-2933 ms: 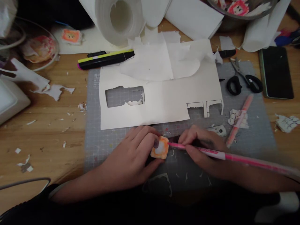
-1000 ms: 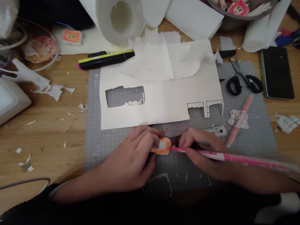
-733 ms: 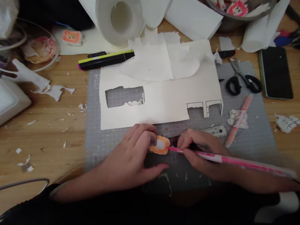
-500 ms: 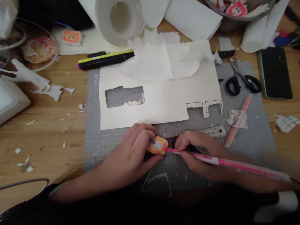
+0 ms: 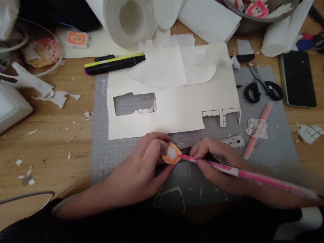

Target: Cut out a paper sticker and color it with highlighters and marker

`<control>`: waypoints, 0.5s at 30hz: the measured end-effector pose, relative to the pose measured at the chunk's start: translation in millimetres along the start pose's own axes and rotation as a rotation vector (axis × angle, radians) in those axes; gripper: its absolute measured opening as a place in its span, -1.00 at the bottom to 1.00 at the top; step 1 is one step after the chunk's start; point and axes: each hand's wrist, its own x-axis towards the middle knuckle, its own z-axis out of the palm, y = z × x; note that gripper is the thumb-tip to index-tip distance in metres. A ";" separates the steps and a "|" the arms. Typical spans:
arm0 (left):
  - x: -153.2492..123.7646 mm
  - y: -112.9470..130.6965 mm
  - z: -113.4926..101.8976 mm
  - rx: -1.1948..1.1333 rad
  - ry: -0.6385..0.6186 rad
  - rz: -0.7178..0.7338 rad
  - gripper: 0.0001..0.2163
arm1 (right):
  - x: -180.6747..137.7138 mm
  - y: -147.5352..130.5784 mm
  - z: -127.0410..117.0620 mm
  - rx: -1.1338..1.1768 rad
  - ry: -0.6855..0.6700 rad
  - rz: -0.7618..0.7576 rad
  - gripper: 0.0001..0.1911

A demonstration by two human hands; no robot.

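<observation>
Between the fingers and thumb of my left hand (image 5: 149, 162) is a small white paper cutout (image 5: 172, 153) with a wavy edge and an orange-coloured border. My right hand (image 5: 215, 162) grips a pink marker (image 5: 234, 171), its tip touching the cutout's right edge. Both hands are over a grey cutting mat (image 5: 106, 158). Just beyond them lies a cream sheet of card (image 5: 177, 111) with pieces cut out of it. A steel ruler (image 5: 235, 141) lies partly hidden behind my right hand.
Black-handled scissors (image 5: 260, 84), an orange marker (image 5: 258, 131) and a phone (image 5: 298, 79) lie to the right. Black and yellow markers (image 5: 115, 64) rest at the card's upper left. A paper roll (image 5: 130, 22) and a metal bowl (image 5: 265, 20) stand behind. Paper scraps (image 5: 59, 98) litter the left side.
My left hand has turned the cutout, so it sits more tilted and shows more of its face. The marker tip has shifted slightly up along the right edge.
</observation>
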 end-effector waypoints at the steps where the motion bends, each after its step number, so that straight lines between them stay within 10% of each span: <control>1: -0.2 -0.1 0.1 0.007 -0.001 0.003 -0.80 | -0.2 -0.1 0.2 0.001 -0.007 -0.006 -0.95; 15: 0.4 1.3 -1.5 0.037 -0.015 0.027 -0.82 | -2.5 2.1 -0.5 0.004 0.010 -0.018 -0.91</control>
